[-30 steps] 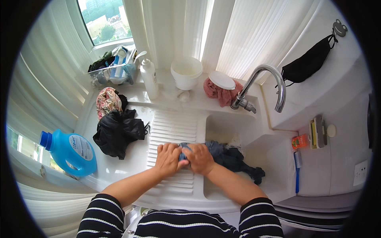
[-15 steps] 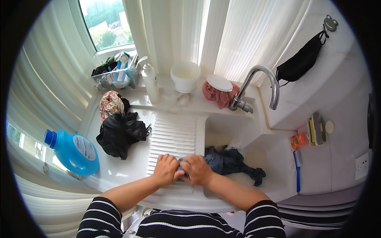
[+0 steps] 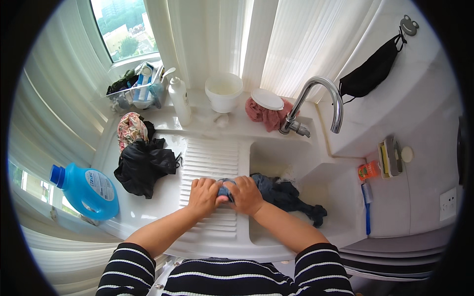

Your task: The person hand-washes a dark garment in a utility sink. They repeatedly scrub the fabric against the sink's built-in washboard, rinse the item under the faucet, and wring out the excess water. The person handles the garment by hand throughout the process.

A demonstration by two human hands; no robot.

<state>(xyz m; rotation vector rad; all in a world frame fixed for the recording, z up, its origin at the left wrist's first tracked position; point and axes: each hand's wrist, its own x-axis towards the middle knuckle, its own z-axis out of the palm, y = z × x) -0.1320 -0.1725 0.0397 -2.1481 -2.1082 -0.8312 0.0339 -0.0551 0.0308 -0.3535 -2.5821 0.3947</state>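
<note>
I see washboard (image 3: 210,153) left of sink (image 3: 266,153), garment (image 3: 284,195) across both; detergent bottle (image 3: 91,195) farther left; tub (image 3: 223,102) behind washboard; faucet (image 3: 296,127) behind sink.

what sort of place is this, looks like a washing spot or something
Probably a home laundry corner: there's a white sink with a ridged washboard alongside, dark cloth reaching into the basin, and a blue jug that looks like detergent.

Soft, bright daylight comes through the window (image 3: 126,30) and pale curtains (image 3: 301,49), fisheye distortion bending straight edges.
</note>
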